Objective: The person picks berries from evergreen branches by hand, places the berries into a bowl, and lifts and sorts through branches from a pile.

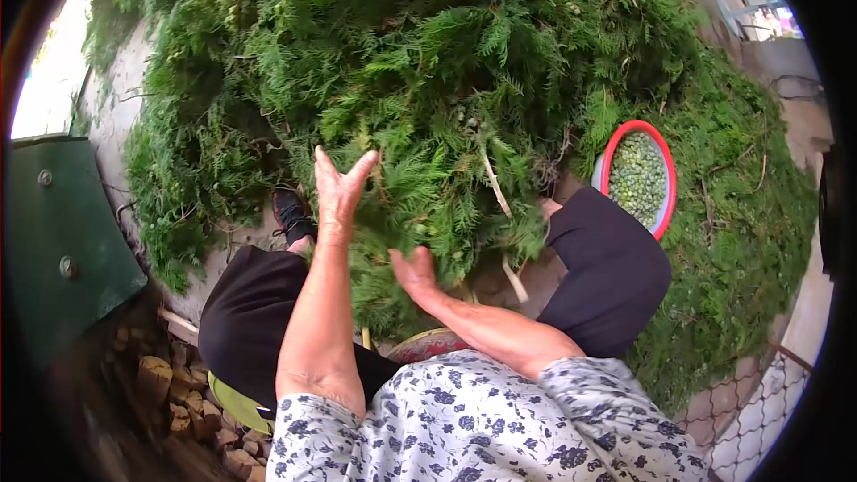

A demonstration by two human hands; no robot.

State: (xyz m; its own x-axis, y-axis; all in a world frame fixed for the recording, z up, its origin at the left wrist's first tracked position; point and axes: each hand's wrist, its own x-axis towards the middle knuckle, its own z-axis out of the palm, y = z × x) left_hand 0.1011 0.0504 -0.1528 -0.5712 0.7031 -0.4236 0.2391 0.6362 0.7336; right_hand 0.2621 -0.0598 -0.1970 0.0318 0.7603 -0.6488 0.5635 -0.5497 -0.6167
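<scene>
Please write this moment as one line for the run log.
left hand: spread open, at green branches | right hand: near branches, blurred, grip unclear | red-rimmed bowl: beside right leg, holding small green cones

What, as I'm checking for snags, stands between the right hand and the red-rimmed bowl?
The bent right knee and some green branches lie along the straight line from the right hand to the bowl. The knee is right beside the rim in this view; nothing visible covers the bowl's top.
</scene>
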